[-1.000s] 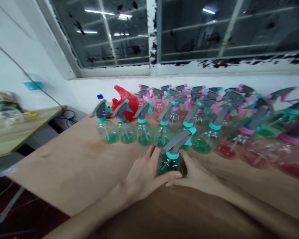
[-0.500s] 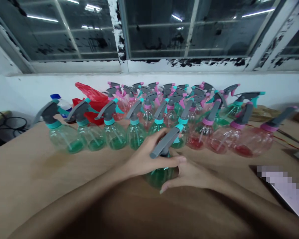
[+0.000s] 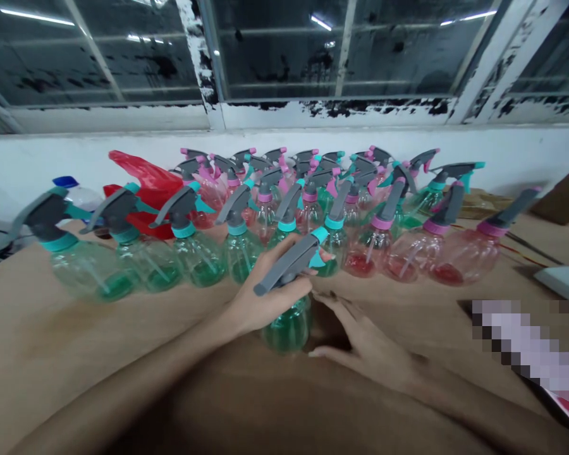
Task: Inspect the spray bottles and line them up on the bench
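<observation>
A green spray bottle [image 3: 287, 325] with a grey head and turquoise nozzle stands upright in front of me, its nozzle pointing away to the right. Wrapped around its neck below the grey head is my left hand [image 3: 265, 294]; some of its fingers are hidden behind the bottle. My right hand [image 3: 365, 338] is just to the right of the bottle, fingers spread and apart from it, holding nothing. Directly behind stands a row of spray bottles, green ones with turquoise collars such as this bottle [image 3: 203, 259] on the left and pink ones such as this bottle [image 3: 459, 253] on the right.
More spray bottles crowd toward the wall below the window. A red plastic bag [image 3: 142, 180] and a blue-capped bottle [image 3: 83, 199] lie behind the row at left. At right are a cardboard box [image 3: 562, 199], a white object [image 3: 564, 281] and a partly blurred-out flat item [image 3: 526, 347].
My right hand has let go of the green spray bottle and drawn back to the right, opening. My left hand still holds the neck. The view has shifted slightly to the right.
</observation>
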`<control>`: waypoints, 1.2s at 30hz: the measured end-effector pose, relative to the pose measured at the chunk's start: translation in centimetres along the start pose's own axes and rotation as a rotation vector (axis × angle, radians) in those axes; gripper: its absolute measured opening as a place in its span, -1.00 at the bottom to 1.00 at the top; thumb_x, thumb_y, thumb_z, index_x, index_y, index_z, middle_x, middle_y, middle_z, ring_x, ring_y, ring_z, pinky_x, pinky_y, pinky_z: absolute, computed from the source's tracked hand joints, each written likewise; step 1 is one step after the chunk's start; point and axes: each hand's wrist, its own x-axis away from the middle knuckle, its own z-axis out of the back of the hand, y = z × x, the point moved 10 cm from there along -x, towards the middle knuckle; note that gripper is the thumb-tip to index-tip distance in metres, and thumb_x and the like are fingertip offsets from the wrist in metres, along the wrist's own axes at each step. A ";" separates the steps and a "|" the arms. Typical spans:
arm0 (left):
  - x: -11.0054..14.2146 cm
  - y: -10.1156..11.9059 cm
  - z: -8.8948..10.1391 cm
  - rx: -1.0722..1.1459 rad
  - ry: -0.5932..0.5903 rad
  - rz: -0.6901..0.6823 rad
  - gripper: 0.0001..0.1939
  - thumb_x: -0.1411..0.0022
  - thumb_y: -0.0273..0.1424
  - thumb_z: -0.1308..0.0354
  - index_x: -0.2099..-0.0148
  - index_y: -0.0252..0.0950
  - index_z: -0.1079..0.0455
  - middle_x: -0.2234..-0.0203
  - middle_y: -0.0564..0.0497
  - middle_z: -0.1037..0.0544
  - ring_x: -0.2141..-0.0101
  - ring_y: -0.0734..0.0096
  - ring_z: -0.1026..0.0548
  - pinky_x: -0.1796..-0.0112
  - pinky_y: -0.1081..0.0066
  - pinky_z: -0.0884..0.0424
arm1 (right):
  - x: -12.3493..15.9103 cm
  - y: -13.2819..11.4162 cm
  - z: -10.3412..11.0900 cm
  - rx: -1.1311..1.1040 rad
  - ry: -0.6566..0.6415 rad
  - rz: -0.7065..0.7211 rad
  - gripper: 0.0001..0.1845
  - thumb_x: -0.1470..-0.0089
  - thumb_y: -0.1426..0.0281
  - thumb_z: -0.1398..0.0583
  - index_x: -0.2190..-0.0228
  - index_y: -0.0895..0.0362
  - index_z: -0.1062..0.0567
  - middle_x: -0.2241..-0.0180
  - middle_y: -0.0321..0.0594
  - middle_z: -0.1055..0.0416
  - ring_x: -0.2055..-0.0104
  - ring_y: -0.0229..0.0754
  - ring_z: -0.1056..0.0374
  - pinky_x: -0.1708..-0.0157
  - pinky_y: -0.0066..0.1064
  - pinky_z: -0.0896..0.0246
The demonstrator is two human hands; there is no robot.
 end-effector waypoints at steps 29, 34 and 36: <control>-0.2 -0.6 1.3 -0.224 0.057 0.048 -0.93 0.02 -0.37 0.00 0.40 -0.19 -0.26 0.54 0.08 -0.41 0.52 0.38 -0.39 0.47 0.38 -0.33 | 0.7 0.1 -0.7 0.164 -0.027 0.210 -0.40 -0.13 0.23 -0.09 -0.17 0.01 -0.10 -0.18 -0.23 -0.14 -0.23 -0.08 0.00 -0.15 -0.06 -0.02; -0.2 -0.2 1.0 -0.207 0.001 0.032 -0.82 -0.03 -0.42 0.01 0.28 -0.18 -0.34 0.48 0.06 -0.42 0.47 0.37 -0.41 0.42 0.37 -0.36 | 0.6 0.2 -0.9 0.175 -0.042 0.202 -0.41 -0.13 0.22 -0.08 -0.17 0.01 -0.10 -0.19 -0.24 -0.11 -0.23 -0.08 0.02 -0.16 -0.06 -0.02; -0.1 -0.2 1.0 -0.200 -0.005 0.037 -0.80 -0.03 -0.43 0.00 0.26 -0.18 -0.36 0.49 0.07 -0.42 0.46 0.36 -0.41 0.42 0.37 -0.36 | 0.6 0.2 -0.8 0.167 -0.035 0.200 -0.41 -0.12 0.21 -0.10 -0.17 0.00 -0.11 -0.19 -0.26 -0.12 -0.23 -0.07 0.02 -0.15 -0.06 -0.02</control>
